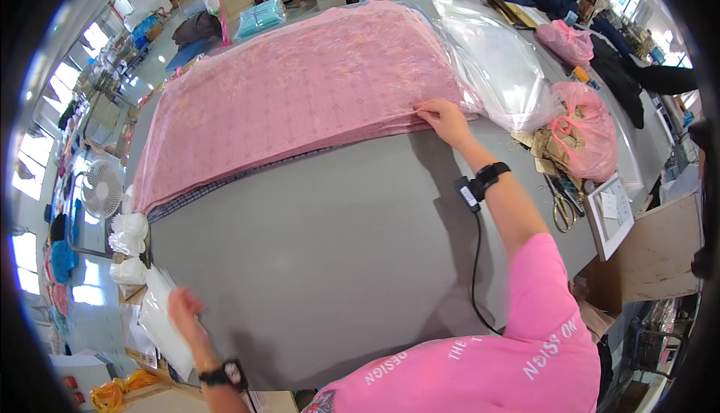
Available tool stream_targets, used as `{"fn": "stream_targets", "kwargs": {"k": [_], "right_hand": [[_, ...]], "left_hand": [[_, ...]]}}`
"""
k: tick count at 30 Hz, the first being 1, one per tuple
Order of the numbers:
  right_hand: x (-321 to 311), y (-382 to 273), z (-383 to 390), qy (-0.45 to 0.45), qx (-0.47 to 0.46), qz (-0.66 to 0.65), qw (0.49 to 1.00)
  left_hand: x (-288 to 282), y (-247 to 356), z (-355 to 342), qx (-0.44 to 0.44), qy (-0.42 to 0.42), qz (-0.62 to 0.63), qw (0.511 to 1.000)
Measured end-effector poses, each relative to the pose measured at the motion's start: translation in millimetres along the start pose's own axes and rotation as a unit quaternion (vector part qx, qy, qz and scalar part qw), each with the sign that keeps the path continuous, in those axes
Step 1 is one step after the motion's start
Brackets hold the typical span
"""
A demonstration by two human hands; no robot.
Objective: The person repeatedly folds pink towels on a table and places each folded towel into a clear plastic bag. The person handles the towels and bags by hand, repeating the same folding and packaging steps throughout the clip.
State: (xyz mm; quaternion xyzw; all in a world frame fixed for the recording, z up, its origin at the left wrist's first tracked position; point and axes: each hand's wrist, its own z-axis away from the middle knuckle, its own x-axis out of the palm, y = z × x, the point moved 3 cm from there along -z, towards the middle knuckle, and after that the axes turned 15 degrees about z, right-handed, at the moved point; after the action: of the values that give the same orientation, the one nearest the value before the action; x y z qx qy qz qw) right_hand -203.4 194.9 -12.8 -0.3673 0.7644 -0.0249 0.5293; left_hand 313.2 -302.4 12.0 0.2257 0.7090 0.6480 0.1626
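A stack of pink patterned fabric lies across the far half of the grey table, its near edge showing several layers. Dark checked cloth peeks out beneath it at the front left. At the stack's near right corner, my right hand pinches the fabric's edge between thumb and fingers. Far off to the lower left, my left hand hovers near the table's left edge, beside flat white plastic sheets. Motion smears its fingers, so their pose is unclear. Each wrist wears a black band; a cable runs from the right one.
Clear plastic bags lie right of the stack. Further right are tied pink bags, scissors and a white-framed tray. White bundles and a fan stand at the left. A blue-green package sits behind.
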Motion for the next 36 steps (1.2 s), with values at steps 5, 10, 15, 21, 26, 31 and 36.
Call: {"fn": "stream_targets", "kwargs": {"k": [5,10,15,21,26,31,36], "right_hand": [[-26.6,-1.1,-18.5,-0.061,0.126,-0.161,0.977],[-61.5,-28.0,-20.2,0.058,-0.022,0.027,0.998],[-100.1,-64.5,46.6,-0.065,-0.062,0.069,0.994],[-146.9,-188.5,185.3,-0.465,-0.222,-0.264,0.815],[-100.7,-230.9,198.9,-0.576,-0.275,-0.374,0.673],[45.0,-181.6,43.2,-0.29,0.001,-0.193,0.937],[164.8,-169.3,-0.8,-0.326,0.08,-0.315,0.887]], "left_hand": [[215.9,-40.4,-64.4,-0.207,-0.242,0.103,0.942],[309.1,-61.1,-119.3,-0.322,-0.167,0.298,0.883],[264.3,-64.7,-125.3,-0.252,-0.192,0.274,0.908],[57.0,-24.8,-54.4,-0.175,-0.098,0.204,0.958],[-77.1,2.5,-9.0,-0.161,-0.015,0.23,0.96],[-88.4,-26.5,25.0,-0.204,0.018,0.282,0.937],[-57.1,-37.0,52.7,-0.198,-0.087,0.194,0.957]]}}
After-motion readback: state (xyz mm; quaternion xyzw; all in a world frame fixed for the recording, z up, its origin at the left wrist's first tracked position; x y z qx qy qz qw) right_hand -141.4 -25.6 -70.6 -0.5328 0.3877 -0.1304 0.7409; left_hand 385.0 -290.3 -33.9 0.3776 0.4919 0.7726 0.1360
